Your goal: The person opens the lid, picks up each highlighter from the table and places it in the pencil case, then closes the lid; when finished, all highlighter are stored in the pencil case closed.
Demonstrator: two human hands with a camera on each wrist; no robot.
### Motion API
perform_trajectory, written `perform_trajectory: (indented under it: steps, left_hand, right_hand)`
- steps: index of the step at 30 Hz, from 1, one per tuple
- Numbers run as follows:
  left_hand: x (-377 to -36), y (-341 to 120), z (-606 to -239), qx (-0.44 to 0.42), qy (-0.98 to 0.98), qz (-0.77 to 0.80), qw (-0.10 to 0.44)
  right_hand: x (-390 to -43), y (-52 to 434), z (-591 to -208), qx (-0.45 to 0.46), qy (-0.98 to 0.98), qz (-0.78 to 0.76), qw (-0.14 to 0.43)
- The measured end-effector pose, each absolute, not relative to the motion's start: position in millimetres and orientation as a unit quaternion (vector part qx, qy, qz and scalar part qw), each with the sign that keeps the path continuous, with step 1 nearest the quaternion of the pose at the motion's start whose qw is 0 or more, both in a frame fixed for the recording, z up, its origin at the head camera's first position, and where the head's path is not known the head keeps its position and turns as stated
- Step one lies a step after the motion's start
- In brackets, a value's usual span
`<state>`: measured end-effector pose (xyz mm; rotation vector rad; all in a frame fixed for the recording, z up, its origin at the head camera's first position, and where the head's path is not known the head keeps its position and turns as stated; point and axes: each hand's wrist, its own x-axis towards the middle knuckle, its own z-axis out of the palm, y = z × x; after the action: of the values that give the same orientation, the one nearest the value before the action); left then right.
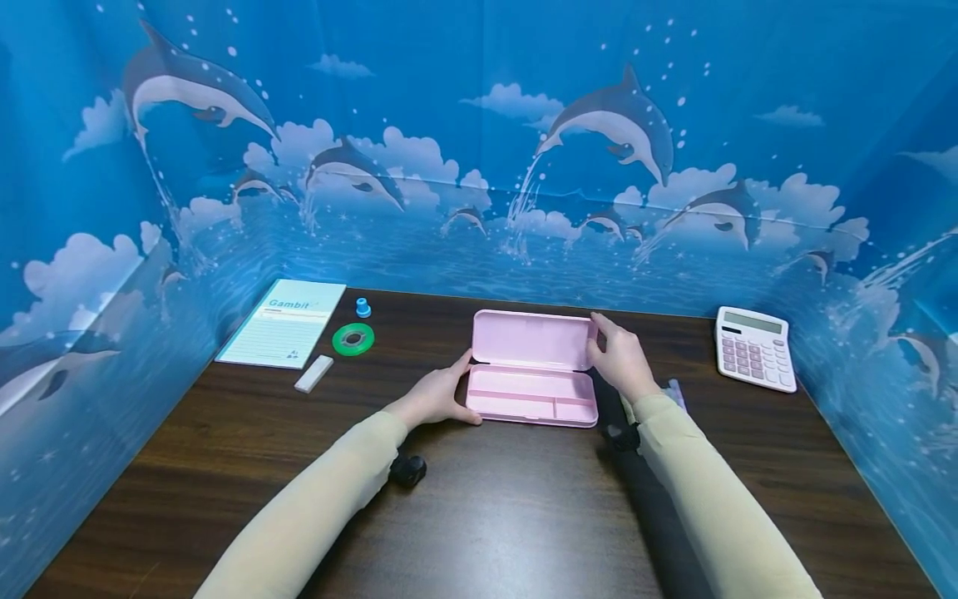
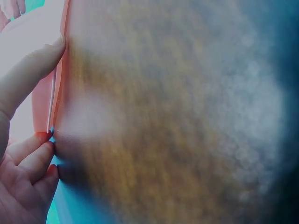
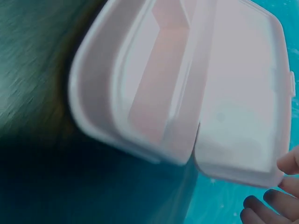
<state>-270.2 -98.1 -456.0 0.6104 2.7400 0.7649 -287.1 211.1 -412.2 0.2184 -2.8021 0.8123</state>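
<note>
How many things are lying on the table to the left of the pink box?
4: a Gambit notebook at the far left, a blue cap behind a green tape roll, and a white eraser nearest. More may be hidden.

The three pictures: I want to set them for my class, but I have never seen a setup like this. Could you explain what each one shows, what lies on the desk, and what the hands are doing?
No machine here: a person works with two bare hands and wears three cameras. The wide picture comes from the head camera, looking down at a dark wooden desk ringed by dolphin-print screens. The two blurry close-ups come from cameras on the left and right wrists.

In the middle lies a pink pencil case, open, its lid standing up. The left hand grips its left end; the right hand holds the lid's right edge. The right wrist view shows the empty inside with a divider.

Also on the desk: a notebook, a green tape roll, a small blue object, a white eraser and a calculator.
</note>
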Motion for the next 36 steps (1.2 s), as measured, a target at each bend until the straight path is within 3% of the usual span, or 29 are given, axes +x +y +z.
perform_trajectory:
  steps: [15,26,36]
  left_hand:
    - [-273.1,-97.6,-453.0,0.198,0.936,0.261,0.125]
    - [-273.6,-99.5,-454.3,0.200,0.938,0.259,0.116]
    - [-274.9,-95.4,-453.6,0.209,0.932,0.266,0.127]
  right_hand:
    - [-232.0,291.0,-416.7,0.060,-0.965,0.215,0.134]
    - [-213.6,330.9,-426.7,-0.024,-0.978,0.208,-0.006]
    - [-210.5,343.4,-436.9,-0.034,-0.979,0.198,-0.015]
